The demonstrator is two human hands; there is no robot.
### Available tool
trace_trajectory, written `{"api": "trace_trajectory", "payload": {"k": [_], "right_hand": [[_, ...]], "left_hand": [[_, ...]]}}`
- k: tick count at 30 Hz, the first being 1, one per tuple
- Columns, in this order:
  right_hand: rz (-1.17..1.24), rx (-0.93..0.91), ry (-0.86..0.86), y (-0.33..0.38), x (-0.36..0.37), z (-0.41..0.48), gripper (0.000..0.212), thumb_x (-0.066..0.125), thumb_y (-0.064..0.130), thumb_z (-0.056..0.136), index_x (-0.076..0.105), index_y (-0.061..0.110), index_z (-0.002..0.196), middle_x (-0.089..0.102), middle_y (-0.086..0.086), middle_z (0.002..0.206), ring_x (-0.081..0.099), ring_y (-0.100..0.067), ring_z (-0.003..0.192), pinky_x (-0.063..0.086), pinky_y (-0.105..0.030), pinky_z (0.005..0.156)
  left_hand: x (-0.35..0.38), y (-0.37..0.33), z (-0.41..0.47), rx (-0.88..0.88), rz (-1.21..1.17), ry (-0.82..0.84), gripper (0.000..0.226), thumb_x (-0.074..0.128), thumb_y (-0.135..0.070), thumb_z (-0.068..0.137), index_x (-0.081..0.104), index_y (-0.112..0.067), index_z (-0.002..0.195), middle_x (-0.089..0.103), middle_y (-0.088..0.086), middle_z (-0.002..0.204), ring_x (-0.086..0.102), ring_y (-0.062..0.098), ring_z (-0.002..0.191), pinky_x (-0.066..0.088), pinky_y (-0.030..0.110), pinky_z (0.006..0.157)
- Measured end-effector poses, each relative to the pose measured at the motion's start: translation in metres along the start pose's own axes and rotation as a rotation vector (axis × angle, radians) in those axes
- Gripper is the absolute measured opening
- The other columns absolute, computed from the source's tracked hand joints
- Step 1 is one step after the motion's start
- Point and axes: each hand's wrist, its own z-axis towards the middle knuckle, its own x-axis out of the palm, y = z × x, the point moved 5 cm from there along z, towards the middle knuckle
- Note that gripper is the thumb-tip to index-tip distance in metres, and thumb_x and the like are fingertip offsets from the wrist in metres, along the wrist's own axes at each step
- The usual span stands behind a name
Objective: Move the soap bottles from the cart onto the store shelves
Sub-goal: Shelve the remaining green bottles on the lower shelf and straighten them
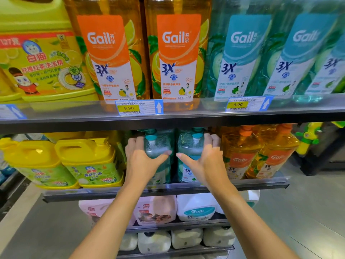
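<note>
My left hand (141,157) wraps one teal soap bottle (158,146) and my right hand (201,159) wraps another teal bottle (190,146) just beside it, both standing upright on the middle shelf (261,185). Yellow jugs (87,161) sit to their left, orange bottles (240,156) to their right.

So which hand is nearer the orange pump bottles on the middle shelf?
Right. The right hand grips a teal bottle directly beside the orange pump bottles. The left hand holds the other teal bottle, one bottle farther away.
</note>
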Motion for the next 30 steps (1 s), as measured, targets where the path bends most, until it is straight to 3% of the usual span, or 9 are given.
{"api": "trace_trajectory", "payload": {"k": [5, 9, 19, 23, 27, 30], "right_hand": [[0.027, 0.025, -0.049, -0.006, 0.012, 0.005, 0.098, 0.082, 0.062, 0.073, 0.046, 0.000, 0.139, 0.039, -0.015, 0.140, 0.043, -0.034, 0.123, 0.048, -0.042, 0.095], [0.123, 0.020, 0.052, -0.016, 0.011, 0.010, 0.088, 0.082, 0.059, 0.076, 0.043, 0.011, 0.138, 0.033, -0.001, 0.135, 0.041, -0.024, 0.122, 0.043, -0.030, 0.092], [0.130, 0.002, 0.137, -0.016, 0.005, 0.008, 0.100, 0.074, 0.064, 0.082, 0.029, 0.011, 0.154, 0.022, 0.004, 0.148, 0.039, -0.023, 0.135, 0.046, -0.035, 0.104], [0.084, -0.023, 0.129, -0.011, -0.004, 0.004, 0.101, 0.071, 0.063, 0.085, 0.026, 0.009, 0.158, 0.021, -0.004, 0.158, 0.039, -0.027, 0.140, 0.044, -0.039, 0.110], [0.088, -0.155, 0.006, -0.013, -0.031, -0.007, 0.073, 0.073, 0.048, 0.090, 0.048, 0.009, 0.147, 0.043, -0.009, 0.147, 0.047, -0.026, 0.133, 0.044, -0.036, 0.108], [0.015, -0.257, -0.203, -0.027, -0.056, -0.011, 0.053, 0.075, 0.037, 0.091, 0.063, 0.005, 0.132, 0.057, -0.016, 0.129, 0.055, -0.031, 0.118, 0.049, -0.038, 0.098]], "left_hand": [[0.001, 0.002, 0.002, 0.019, 0.051, 0.007, 0.074, 0.087, -0.056, 0.072, 0.058, -0.012, 0.125, 0.048, 0.002, 0.117, 0.049, 0.026, 0.119, 0.042, 0.032, 0.090], [-0.002, 0.000, 0.002, 0.034, 0.050, 0.031, 0.071, 0.087, -0.055, 0.073, 0.058, -0.015, 0.123, 0.045, -0.002, 0.112, 0.050, 0.022, 0.116, 0.039, 0.029, 0.087], [-0.005, -0.006, 0.001, 0.023, 0.029, 0.109, 0.070, 0.087, -0.055, 0.074, 0.056, -0.019, 0.125, 0.046, -0.003, 0.114, 0.051, 0.019, 0.115, 0.041, 0.028, 0.088], [-0.013, -0.020, -0.016, 0.026, 0.105, -0.037, 0.087, 0.087, -0.047, 0.078, 0.045, -0.004, 0.141, 0.043, 0.011, 0.137, 0.040, 0.028, 0.134, 0.040, 0.035, 0.106], [-0.015, -0.050, -0.052, 0.303, 0.121, -0.336, 0.070, 0.087, -0.025, 0.080, 0.050, 0.005, 0.131, 0.045, 0.022, 0.132, 0.043, 0.034, 0.126, 0.036, 0.034, 0.110], [0.005, -0.072, -0.058, 0.462, 0.115, -0.223, 0.059, 0.081, -0.021, 0.084, 0.052, -0.006, 0.132, 0.044, 0.016, 0.134, 0.047, 0.033, 0.127, 0.043, 0.038, 0.108]]}}
